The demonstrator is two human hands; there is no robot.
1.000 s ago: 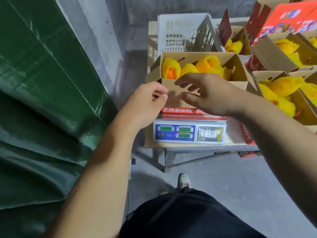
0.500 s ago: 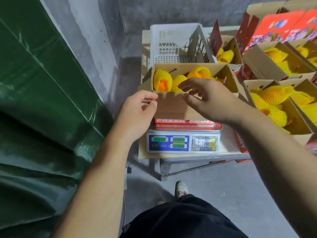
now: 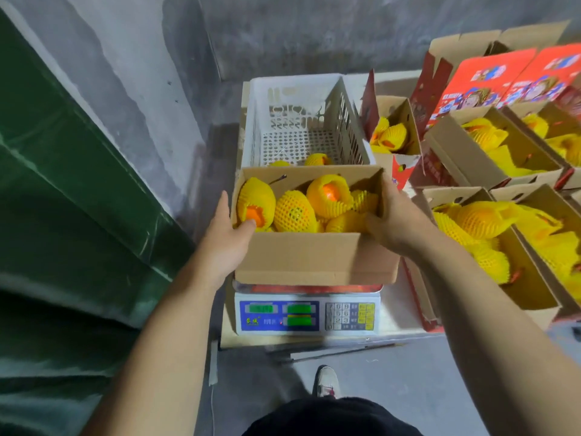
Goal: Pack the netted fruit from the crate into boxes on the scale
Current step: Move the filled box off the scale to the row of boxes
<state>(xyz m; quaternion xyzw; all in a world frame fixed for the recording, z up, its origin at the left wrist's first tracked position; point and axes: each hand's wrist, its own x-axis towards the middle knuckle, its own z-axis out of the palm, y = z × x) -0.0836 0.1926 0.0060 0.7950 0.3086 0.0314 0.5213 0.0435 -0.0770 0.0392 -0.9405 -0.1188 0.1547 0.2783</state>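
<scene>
Fruit-filled box [image 3: 314,259] between left hand [image 3: 228,237] and right hand [image 3: 397,225], both gripping its sides.

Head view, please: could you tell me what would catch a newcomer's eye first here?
The cardboard box of yellow-netted fruit at centre, over the scale, with the left hand and right hand gripping its two sides. Behind it stands a white crate, nearly empty. More filled boxes crowd the right.

Standing in a corner of bare grey concrete walls [image 3: 283,33], streaked and stained. Hanging along the left side, glossy green tarpaulin [image 3: 63,215] catching dim light in folds. Showing below, a grey concrete floor [image 3: 408,388]. Peeking out under the tabletop [image 3: 399,316], thin metal rods [image 3: 339,352].
</scene>
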